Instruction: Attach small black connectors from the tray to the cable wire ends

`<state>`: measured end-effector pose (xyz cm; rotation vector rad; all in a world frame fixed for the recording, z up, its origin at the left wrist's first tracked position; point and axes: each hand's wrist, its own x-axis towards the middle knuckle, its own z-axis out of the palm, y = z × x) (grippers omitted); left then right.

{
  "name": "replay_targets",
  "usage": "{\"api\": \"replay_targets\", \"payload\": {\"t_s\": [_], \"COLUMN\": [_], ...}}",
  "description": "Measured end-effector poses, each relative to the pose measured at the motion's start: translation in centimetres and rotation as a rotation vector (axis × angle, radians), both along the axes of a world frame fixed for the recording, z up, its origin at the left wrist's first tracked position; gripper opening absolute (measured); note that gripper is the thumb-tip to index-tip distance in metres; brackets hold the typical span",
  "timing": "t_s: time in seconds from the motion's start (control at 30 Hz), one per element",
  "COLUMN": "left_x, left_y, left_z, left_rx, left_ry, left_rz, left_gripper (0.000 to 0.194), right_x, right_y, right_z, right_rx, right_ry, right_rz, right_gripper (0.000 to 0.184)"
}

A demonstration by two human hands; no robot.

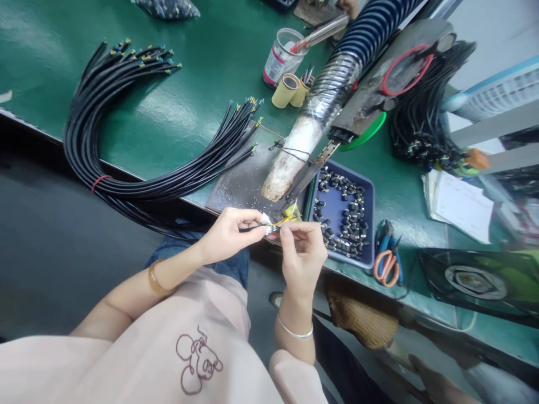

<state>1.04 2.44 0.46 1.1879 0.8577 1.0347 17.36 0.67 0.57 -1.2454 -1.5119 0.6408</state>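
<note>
A black cable [249,228] sits clamped in the left grip [229,234], its end meeting a small, indistinct part [275,228] pinched by the right grip [305,249]; the piece looks unfinished. Just right, a tray [373,216] holds loose connectors [353,224]; leftward, a cable bundle [80,132] appears unfitted. Beyond, a cup's label [273,66] is illegible.

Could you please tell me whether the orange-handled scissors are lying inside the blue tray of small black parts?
No, the orange-handled scissors lie outside the blue tray, just right of it in the picture.
</note>
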Motion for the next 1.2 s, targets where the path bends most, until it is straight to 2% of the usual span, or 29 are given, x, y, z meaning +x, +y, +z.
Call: {"api": "replay_targets", "payload": {"t_s": [0.13,0.43,0.77,1.03,1.2], "left_x": [-0.05,-0.15,-0.32,-0.28,-0.51], "left_y": [-0.01,-0.16,-0.11,-0.06,0.01], "left_z": [0.31,0.24,0.52,0.04,0.64], "left_rx": [-0.049,-0.056,-0.008,-0.044,-0.146], "left_ry": [-0.007,0.016,0.032,0.012,-0.007], "left_rz": [-0.006,-0.034,-0.057,-0.070,-0.139], "left_gripper": [0.018,0.012,0.009,0.011,0.017], "right_x": [0.04,-0.09,-0.18,-0.20,0.40], "right_y": [0.01,0.06,-0.27,0.01,-0.40], "right_z": [-0.11,0.08,-0.27,0.28,0.13], "right_rx": [-0.020,-0.082,0.012,-0.089,0.055], "right_ry": [0.006,0.010,-0.087,0.023,-0.023], "right_rz": [-0.010,-0.061,-0.142,-0.084,-0.145], "right_gripper": [0.015,0.015,0.013,0.015,0.010]}}
